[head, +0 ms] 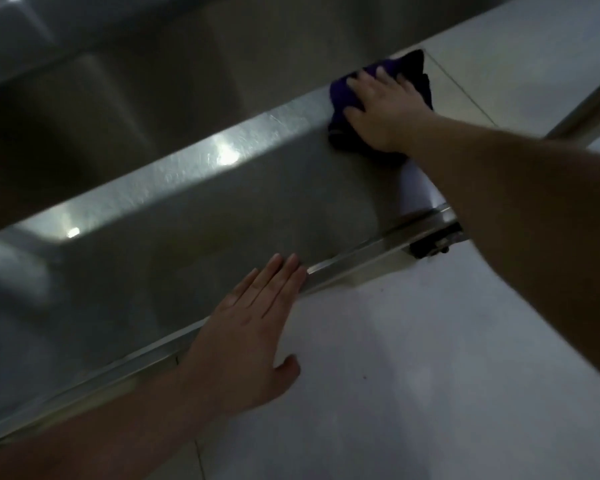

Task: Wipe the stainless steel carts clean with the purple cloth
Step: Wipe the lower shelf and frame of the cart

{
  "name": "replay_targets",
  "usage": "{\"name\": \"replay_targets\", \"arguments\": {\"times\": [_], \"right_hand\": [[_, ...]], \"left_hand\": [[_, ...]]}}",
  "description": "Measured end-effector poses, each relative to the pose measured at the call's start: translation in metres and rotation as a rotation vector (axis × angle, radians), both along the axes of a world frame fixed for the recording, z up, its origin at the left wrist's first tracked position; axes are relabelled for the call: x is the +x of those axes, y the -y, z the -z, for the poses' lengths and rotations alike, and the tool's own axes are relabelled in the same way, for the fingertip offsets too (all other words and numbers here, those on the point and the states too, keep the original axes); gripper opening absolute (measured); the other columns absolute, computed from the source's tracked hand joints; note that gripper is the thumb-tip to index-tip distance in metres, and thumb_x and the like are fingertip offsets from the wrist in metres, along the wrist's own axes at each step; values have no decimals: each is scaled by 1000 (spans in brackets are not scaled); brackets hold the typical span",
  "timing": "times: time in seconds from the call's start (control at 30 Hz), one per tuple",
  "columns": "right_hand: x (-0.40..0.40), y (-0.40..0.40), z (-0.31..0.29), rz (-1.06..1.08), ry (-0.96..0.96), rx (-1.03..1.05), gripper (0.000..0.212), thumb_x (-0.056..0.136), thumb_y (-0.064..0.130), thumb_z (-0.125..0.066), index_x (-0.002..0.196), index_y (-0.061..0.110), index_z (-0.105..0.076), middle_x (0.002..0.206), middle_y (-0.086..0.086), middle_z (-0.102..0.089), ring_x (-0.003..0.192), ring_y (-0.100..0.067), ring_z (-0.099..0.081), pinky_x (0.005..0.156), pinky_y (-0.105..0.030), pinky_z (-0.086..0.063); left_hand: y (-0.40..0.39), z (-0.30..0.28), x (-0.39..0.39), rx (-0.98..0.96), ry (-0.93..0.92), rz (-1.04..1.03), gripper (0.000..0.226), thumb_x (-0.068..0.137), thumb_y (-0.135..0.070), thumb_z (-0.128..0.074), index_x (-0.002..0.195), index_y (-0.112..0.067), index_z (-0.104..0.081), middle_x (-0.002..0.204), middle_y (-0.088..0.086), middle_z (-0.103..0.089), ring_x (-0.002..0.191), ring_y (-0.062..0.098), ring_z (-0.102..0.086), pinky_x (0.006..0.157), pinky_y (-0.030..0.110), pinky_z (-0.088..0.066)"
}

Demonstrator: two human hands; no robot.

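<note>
The right hand (383, 110), fingers spread, presses the purple cloth (343, 98) onto the cart (187, 209) rim's far corner. The left hand (248, 327) lies flat, fingers together, on the near edge.

The cart (194, 216) runs slantwise from lower left to upper right, its rim toward the far side and its lower edge toward the near side. The cloth (343, 98) lies on the rim's far right end, under the right hand (381, 112) (fingers spread flat upon it). The left hand (246, 334) rests flat at the lower edge. The floor (430, 358) lies right of the cart. A wheel (433, 245) sits beneath the cart's near right corner.
</note>
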State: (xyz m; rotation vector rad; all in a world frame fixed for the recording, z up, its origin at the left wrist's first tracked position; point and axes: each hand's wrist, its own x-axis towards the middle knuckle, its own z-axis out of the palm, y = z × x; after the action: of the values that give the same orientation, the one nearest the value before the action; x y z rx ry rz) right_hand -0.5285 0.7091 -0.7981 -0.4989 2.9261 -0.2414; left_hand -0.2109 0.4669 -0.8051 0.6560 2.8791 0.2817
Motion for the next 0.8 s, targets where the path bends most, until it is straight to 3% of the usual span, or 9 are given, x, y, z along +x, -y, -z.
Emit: {"name": "replay_targets", "arguments": {"times": [0.1, 0.23, 0.4, 0.47, 0.57, 0.67, 0.8], "right_hand": [[8, 49, 3, 62, -8, -47, 71, 102, 54, -26, 163, 20, -18, 173, -1, -12, 159, -29, -3, 127, -51, -4], [78, 123, 0, -252, -9, -68, 70, 101, 55, -30, 163, 23, -23, 172, 1, -17, 158, -26, -9, 125, -46, -9], [156, 139, 7, -582, 58, -129, 64, 104, 57, -23, 164, 33, -18, 171, 13, -10, 158, -11, 0, 124, -35, 6], [142, 115, 2, -508, 35, -128, 62, 105, 54, -30, 163, 34, -23, 171, 13, -15, 158, -12, -6, 124, -34, -1], [110, 47, 0, -142, -36, -120, 61, 104, 49, -39, 161, 32, -28, 171, 7, -19, 158, -19, -13, 125, -42, -11], [104, -2, 6, 148, -35, -121, 65, 103, 55, -27, 163, 32, -16, 173, 9, -10, 159, -17, -3, 125, -46, -3], [119, 18, 6, 239, -26, -113, 68, 102, 54, -21, 164, 28, -12, 173, 5, -5, 159, -21, 3, 125, -46, 2]], "left_hand": [[0, -3, -1, 23, 16, -3, 113, 77, -51, -67, 170, -13, -15, 178, 2, -10, 164, 19, -7, 131, 40, -16], [0, -3, -1, -9, 38, 9, 113, 80, -55, -64, 170, -13, -11, 179, 4, -7, 165, 18, -2, 132, 37, -10], [-2, -3, -1, -43, 21, 34, 111, 81, -55, -62, 169, -9, -13, 174, 12, -21, 162, 23, -14, 132, 34, -6], [-1, -2, 0, -58, 44, 44, 112, 83, -57, -56, 170, -10, -3, 178, 9, -5, 164, 19, 2, 133, 37, -6], [-1, -3, 2, -25, 78, 37, 109, 85, -55, -50, 169, -16, 7, 178, 1, 13, 161, 11, 18, 133, 36, -4], [12, -13, 4, 118, 130, -6, 97, 88, -41, -54, 170, -19, -7, 178, -5, 5, 162, 6, 11, 132, 33, -7], [65, -29, 32, 46, 65, -201, 93, 89, -46, -55, 168, -14, -20, 177, 3, -12, 164, 19, -6, 131, 42, -17]]}}
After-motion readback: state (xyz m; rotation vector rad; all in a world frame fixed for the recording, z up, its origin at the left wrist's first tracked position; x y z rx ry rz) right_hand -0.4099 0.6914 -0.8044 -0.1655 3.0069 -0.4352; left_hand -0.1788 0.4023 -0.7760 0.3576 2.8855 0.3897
